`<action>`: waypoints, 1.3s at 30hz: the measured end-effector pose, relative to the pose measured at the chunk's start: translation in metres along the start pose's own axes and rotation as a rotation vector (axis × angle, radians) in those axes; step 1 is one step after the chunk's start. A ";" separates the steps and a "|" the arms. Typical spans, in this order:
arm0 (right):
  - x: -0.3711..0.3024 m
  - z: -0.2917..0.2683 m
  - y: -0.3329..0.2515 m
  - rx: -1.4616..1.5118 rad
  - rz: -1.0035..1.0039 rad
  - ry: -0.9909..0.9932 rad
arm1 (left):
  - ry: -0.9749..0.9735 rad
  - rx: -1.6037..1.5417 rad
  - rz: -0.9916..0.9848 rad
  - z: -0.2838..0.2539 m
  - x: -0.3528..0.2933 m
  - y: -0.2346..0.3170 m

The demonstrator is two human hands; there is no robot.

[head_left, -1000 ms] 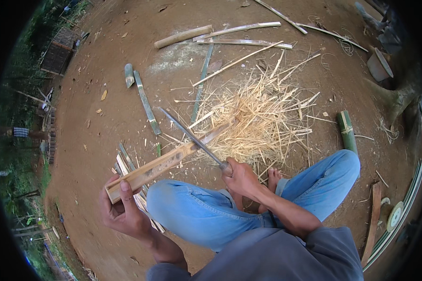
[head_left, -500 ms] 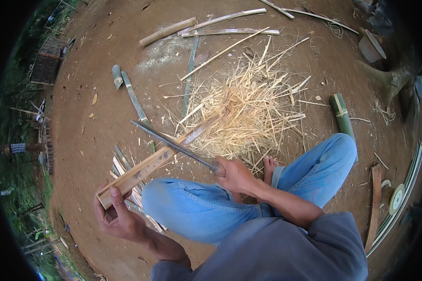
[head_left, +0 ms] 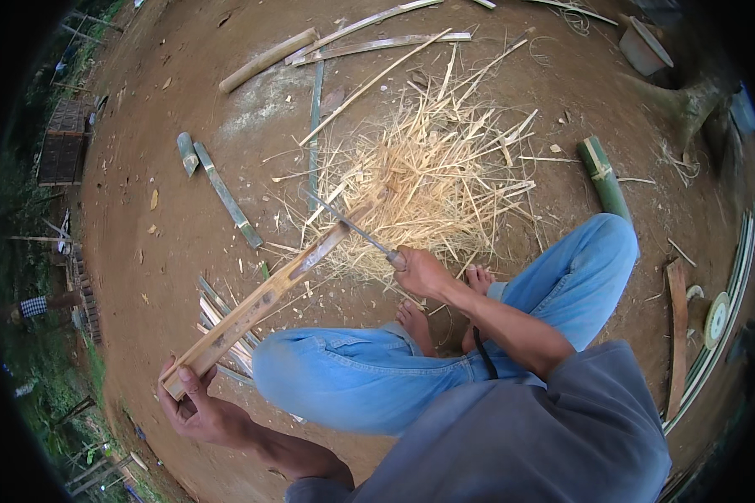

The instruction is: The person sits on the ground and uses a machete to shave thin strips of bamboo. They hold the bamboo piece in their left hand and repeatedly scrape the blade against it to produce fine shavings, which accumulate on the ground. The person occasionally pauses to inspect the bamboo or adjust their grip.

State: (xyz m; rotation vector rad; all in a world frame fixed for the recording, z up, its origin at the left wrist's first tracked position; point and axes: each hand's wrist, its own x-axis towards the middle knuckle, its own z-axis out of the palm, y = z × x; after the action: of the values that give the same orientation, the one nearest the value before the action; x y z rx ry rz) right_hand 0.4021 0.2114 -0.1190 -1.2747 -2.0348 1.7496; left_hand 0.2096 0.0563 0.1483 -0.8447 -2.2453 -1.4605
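My left hand (head_left: 200, 409) is closed around the near end of a split bamboo piece (head_left: 247, 315), its thumb on top. The bamboo slants away to the right, with its hollow inner face showing, and its far end lies over a pile of pale shavings (head_left: 453, 189). In my right hand (head_left: 428, 274) is the handle of a long, narrow knife (head_left: 365, 231). The blade crosses over the bamboo near its far end and points to the far left. Whether the edge touches the bamboo I cannot tell.
Thin bamboo strips (head_left: 231, 331) lie beside my left knee. A green bamboo section (head_left: 604, 180) stands past my right knee. A spool (head_left: 715, 320) and a brown slat (head_left: 676, 344) are at the right. A bucket (head_left: 644, 49) sits at the far right, and a bamboo pole (head_left: 268, 61) lies farther off.
My right hand has moved the knife away from me along the bamboo, toward its far end. My left hand has shifted slightly down and left with the bamboo. The whole view has shifted a little.
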 end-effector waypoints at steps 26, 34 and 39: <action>0.170 -0.050 0.086 -0.102 0.236 0.079 | -0.257 -0.189 -0.033 0.049 0.096 -0.094; 0.154 -0.011 0.051 -0.103 -0.050 0.017 | -0.356 -0.226 0.013 0.065 0.090 -0.144; 0.200 -0.037 0.137 -0.158 0.119 0.083 | -0.335 -0.226 -0.021 0.081 0.075 -0.143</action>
State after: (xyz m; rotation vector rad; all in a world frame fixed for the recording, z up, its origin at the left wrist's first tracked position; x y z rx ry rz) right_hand 0.3676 0.3680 -0.3050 -1.5179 -2.1265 1.5799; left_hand 0.0643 0.1090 0.0548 -1.2186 -2.3535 -1.7148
